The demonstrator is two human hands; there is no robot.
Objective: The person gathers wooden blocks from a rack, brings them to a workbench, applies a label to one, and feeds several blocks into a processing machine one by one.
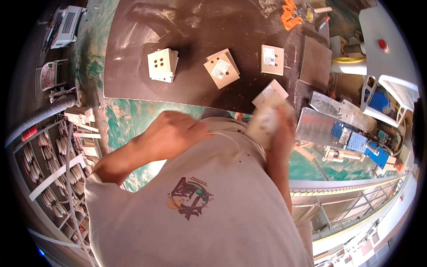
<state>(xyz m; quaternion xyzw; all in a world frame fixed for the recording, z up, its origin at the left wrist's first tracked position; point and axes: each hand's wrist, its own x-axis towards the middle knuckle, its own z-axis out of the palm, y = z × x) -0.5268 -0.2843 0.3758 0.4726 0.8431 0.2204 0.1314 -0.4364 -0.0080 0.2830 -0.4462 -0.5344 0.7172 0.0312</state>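
Right hand [281,129] is raised off the bench [133,80], grip closed around a pale square plate [270,94] with what looks like a white rag bunched against it; motion blur, so exact finger contact is unclear. Left hand [171,133] sits curled near the waist against the shirt [195,213], apparently empty, though I cannot tell for sure. On the dark bench: a stack with round holes [162,65], a labelled stack [221,68], a single labelled plate [272,59], set apart in separate groups, within reach.
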